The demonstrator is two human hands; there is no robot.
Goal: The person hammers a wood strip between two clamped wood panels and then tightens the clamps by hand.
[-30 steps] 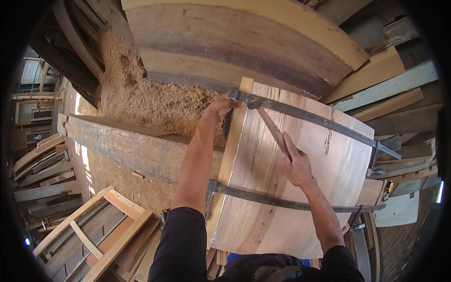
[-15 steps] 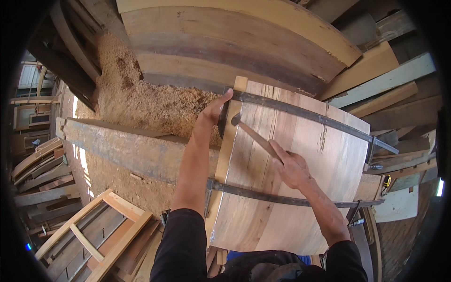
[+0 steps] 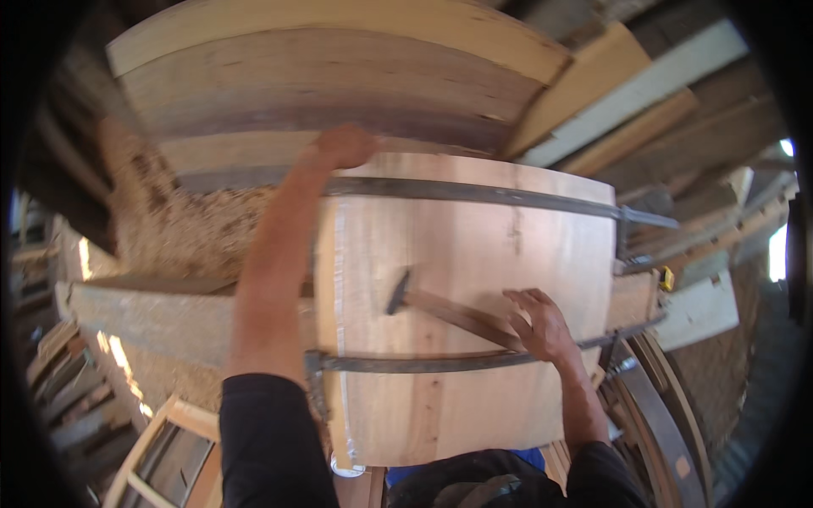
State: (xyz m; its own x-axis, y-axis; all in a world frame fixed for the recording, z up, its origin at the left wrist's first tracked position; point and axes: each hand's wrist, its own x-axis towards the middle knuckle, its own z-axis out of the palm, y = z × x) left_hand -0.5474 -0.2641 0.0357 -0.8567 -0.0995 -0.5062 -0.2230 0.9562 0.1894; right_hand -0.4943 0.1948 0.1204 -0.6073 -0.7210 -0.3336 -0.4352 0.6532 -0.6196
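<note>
A wide panel of pale, edge-joined boards [image 3: 474, 254] lies in front of me, with a narrow yellowish strip [image 3: 327, 254] along its left edge. Two dark metal bar clamps span it, the far clamp [image 3: 474, 193] and the near clamp [image 3: 432, 365]. On the panel rests a hammer [image 3: 461, 318], its dark head to the left. My right hand [image 3: 549, 332] is at the handle's end, fingers apart and not wrapped round it. At the panel's far left corner, beyond the far clamp, my left hand [image 3: 345, 146] looks curled; blur and angle hide its fingers.
Behind the panel stand large leaning planks [image 3: 339, 85]. Wood shavings [image 3: 212, 229] are heaped at the left, behind a long timber beam [image 3: 169, 317]. A wooden frame [image 3: 144, 461] is at the lower left. Stacked lumber [image 3: 644, 102] and a yellow tape measure [image 3: 666, 278] are at the right.
My right hand has lowered the hammer onto the panel and loosened its fingers from the handle. My left hand has moved farther out to the panel's far left corner. The view has shifted.
</note>
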